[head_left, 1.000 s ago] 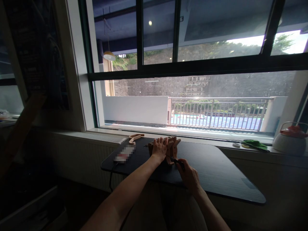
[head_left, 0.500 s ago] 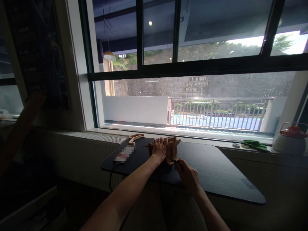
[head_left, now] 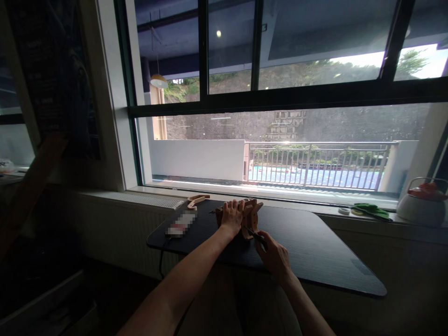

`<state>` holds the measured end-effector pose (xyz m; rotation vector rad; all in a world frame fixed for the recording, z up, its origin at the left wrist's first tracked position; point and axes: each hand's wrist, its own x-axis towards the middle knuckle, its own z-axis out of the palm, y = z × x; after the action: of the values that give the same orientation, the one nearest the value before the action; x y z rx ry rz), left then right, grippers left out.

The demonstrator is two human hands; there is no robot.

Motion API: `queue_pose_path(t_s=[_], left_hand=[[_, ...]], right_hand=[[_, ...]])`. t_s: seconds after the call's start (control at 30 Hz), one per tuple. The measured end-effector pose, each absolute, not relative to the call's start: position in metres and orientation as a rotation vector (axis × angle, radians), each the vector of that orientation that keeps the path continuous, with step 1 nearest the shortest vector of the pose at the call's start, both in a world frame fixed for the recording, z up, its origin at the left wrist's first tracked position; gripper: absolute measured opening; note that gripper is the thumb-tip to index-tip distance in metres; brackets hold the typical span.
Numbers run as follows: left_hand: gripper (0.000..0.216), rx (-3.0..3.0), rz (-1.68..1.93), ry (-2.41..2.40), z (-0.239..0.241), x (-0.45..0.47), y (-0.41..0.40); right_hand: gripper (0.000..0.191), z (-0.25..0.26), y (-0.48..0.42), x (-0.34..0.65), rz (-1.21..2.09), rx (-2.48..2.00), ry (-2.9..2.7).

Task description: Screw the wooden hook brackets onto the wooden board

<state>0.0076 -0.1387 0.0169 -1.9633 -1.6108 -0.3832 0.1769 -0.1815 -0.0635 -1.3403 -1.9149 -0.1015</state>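
My left hand (head_left: pixel 232 215) rests over a brown wooden piece (head_left: pixel 219 215) on the dark table, its fingers curled across the top and holding it. Against the right side of that piece stands a curved light-wood part (head_left: pixel 254 216) with small dark holes. My right hand (head_left: pixel 275 254) is closed around the dark handle of a slim tool (head_left: pixel 259 238). The tool's thin tip reaches the lower part of the curved wood; what exactly it touches is too small to make out.
A loose curved wooden part (head_left: pixel 196 200) lies at the table's (head_left: pixel 315 252) back left. Nearer is a blurred pale object (head_left: pixel 181 224) with a cable hanging over the edge. On the windowsill are a green cloth (head_left: pixel 371 211), tape rolls (head_left: pixel 344 211) and a kettle-like container (head_left: pixel 421 204).
The tool in my right hand has tilted slightly and its handle end sits a little lower. My left hand and the wooden pieces stay in place.
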Motion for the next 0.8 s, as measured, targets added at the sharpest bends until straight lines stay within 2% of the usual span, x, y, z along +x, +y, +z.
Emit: queue_pose_path(t_s=[0.8], left_hand=[[0.085, -1.973, -0.4, -1.607, 0.0178, 0.008, -0.1401]], right_hand=[[0.023, -0.067, -0.1785, 0.1772, -0.096, -1.36, -1.905]])
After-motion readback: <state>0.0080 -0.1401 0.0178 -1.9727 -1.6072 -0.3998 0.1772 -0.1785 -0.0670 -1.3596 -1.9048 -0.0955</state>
